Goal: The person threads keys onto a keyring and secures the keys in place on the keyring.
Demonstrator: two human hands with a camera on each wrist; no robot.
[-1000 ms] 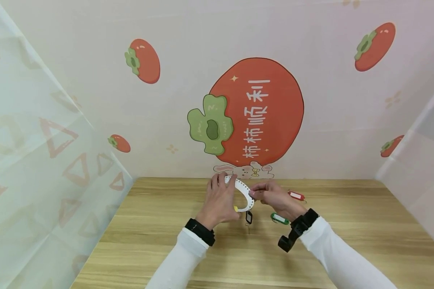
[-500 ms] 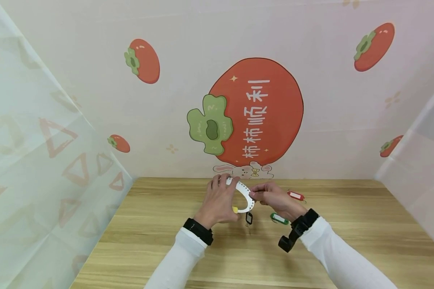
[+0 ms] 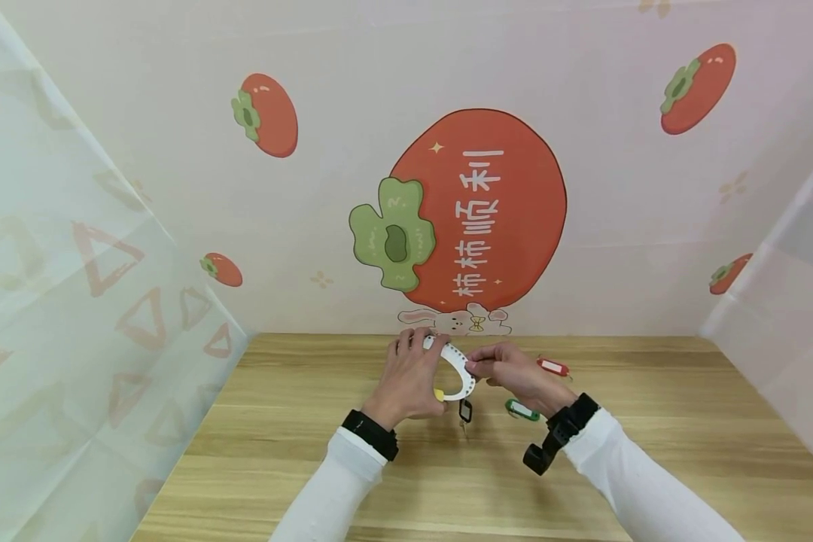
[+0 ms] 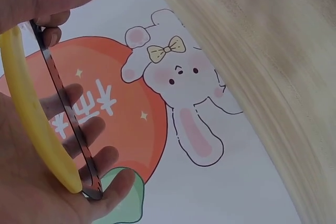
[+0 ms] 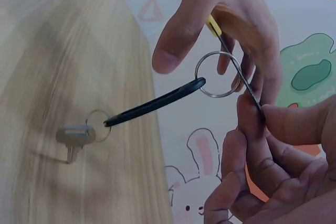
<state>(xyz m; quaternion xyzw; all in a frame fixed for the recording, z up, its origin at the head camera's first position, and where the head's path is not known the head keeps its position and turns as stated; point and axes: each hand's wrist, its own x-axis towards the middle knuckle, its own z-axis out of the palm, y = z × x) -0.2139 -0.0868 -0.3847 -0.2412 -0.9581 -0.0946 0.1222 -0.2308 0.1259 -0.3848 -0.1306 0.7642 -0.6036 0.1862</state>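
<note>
My left hand (image 3: pixel 408 373) holds a flat white loop (image 3: pixel 457 357) with a row of small holes and a yellow handle (image 4: pixel 34 114). In the left wrist view, the handle lies along the palm. From the right, my right hand (image 3: pixel 518 376) pinches the loop's edge between thumb and index finger. A split ring (image 5: pixel 215 96) overlaps that thin edge in the right wrist view. From the ring hangs a black key tag (image 3: pixel 465 410), with a small key (image 5: pixel 76 137) at its far end, low over the table.
On the wooden table (image 3: pixel 278 452), a green key tag (image 3: pixel 522 410) lies below the right hand and a red key tag (image 3: pixel 552 366) lies farther back. A printed backdrop (image 3: pixel 325 181) rises along the table's rear edge.
The loop and the hanging tag have shifted very slightly down in the head view. Both hands keep nearly the same position and hold.
</note>
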